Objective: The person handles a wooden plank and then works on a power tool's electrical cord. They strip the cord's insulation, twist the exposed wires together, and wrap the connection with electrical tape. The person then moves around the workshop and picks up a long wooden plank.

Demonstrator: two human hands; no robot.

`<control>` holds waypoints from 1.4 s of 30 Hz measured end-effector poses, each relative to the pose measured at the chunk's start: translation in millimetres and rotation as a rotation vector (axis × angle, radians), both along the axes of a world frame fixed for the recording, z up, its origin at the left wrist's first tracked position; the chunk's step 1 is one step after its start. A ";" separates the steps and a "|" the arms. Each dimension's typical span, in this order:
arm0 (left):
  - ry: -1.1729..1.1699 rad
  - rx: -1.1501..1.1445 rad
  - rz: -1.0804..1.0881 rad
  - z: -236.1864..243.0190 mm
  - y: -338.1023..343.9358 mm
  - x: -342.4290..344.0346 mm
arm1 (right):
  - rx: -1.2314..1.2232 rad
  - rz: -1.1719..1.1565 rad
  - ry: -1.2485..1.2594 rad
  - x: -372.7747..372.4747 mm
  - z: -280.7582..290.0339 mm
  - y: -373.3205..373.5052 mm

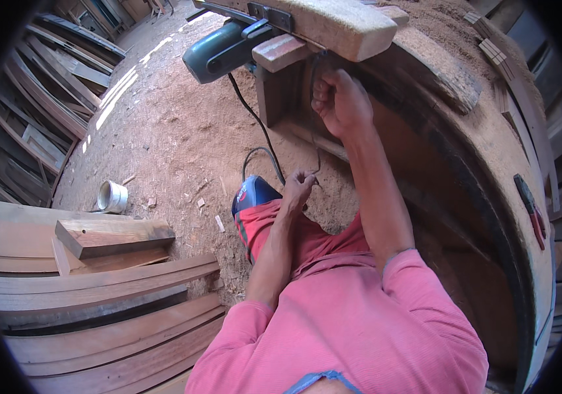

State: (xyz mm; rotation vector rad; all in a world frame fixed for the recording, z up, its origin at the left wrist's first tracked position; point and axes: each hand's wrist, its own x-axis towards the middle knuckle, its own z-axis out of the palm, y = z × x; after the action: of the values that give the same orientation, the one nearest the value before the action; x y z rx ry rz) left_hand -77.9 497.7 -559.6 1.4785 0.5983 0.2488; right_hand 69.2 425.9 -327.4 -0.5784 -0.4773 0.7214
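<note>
A thin dark cord point(313, 134) hangs between my two hands, below the edge of the workbench. My right hand point(343, 105) is raised and closed in a fist around its upper part. Lower down, my left hand point(299, 189) pinches the cord near its lower end, close to my red trousers. Just above and left of my right hand, a green power tool point(218, 51) is fixed beside a thick wooden block point(340, 26). From the tool a black cable point(253, 111) drops toward my left hand and loops beside a blue rounded piece point(254, 192).
Pliers with red handles point(531, 211) lie on the curved bench point(497, 164) at right. Stacked boards point(97, 285) and a wooden block point(113, 236) fill the lower left. A white can point(112, 197) lies on the sawdust-covered floor point(169, 138). More planks point(44, 98) lean at far left.
</note>
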 end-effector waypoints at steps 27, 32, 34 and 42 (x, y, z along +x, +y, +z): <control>0.011 0.115 -0.031 -6.2 -1.3 4.6 | 0.095 -0.187 0.028 -8.9 34.6 4.2; 0.035 0.081 -0.022 0.9 -3.7 2.9 | 0.089 -0.228 0.033 -11.5 22.4 6.1; 0.078 0.064 -0.023 5.5 -5.7 2.7 | 0.054 -0.241 0.058 -18.1 20.1 3.7; 0.052 0.119 -0.047 -0.5 -2.6 0.9 | 0.115 -0.150 -0.013 -13.7 33.0 1.7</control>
State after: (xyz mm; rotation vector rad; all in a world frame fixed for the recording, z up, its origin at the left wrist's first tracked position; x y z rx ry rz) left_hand -77.0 495.2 -560.0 1.6160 0.5985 0.2131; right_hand 55.6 427.7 -294.4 -0.5052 -0.4794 0.5438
